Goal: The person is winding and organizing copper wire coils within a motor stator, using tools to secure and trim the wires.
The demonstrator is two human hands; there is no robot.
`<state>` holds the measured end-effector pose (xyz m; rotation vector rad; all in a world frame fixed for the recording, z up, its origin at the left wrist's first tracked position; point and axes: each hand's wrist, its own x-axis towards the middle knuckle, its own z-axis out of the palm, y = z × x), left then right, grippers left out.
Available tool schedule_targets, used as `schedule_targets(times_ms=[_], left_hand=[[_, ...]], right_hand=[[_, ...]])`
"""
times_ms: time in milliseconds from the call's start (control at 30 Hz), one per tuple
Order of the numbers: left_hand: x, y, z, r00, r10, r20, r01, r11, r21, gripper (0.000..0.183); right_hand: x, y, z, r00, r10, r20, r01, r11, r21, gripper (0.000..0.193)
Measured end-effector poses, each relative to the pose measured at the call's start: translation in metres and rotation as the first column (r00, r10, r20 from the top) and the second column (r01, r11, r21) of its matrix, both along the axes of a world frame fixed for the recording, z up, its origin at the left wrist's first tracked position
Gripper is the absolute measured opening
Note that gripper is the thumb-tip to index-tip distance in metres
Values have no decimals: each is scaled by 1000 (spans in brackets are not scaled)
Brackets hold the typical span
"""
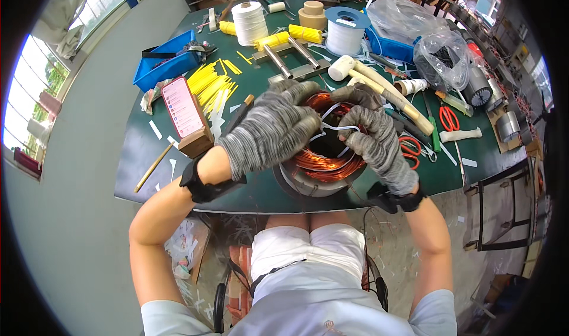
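Coil (329, 169) on green counter (255, 198), in front of the person, white cord (345, 127) across its opening. Right hand (379, 139): grip pinching cord. Left hand (268, 130): fingertips near cord, cannot tell whether grip is closed. Beyond: mallets (391, 94) right, phone (182, 108) and yellow strips (208, 86) left.

Left grip (272, 127) angled inward, right grip (377, 139) curled, elbows (437, 239) bent

Left of the counter (135, 167), a pale wall (89, 205) holds barred windows (38, 93), bright with daylight. On the counter's near side, the grey floor (480, 271) is littered.
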<state>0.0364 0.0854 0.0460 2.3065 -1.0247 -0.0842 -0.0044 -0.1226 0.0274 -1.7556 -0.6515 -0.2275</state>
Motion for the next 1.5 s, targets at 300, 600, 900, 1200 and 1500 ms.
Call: schedule_targets(times_ms=[300, 600, 900, 1200, 1500], left_hand=[[0, -9, -13, 898, -132, -419, -97, 870, -483, 32], [-29, -33, -56, 965, 230, -129, -257, 713, -653, 23], [-43, -9, -27, 932, 354, 80, -224, 734, -642, 23], [-6, -6, -22, 891, 229, 393, -162, 967, -196, 21], [-17, -9, -36, 844, 276, 460, -225, 961, -163, 24]], right_hand=[[-3, -2, -4, 929, 48, -366, 78, 944, 321, 17], [23, -15, -35, 876, 102, -471, 248, 742, 623, 22], [49, -24, 2, 993, -75, 92, 93, 974, -208, 17], [17, -17, -5, 969, -246, -12, 239, 952, -192, 27], [26, -16, -8, 996, -32, 79, 56, 940, -336, 28]])
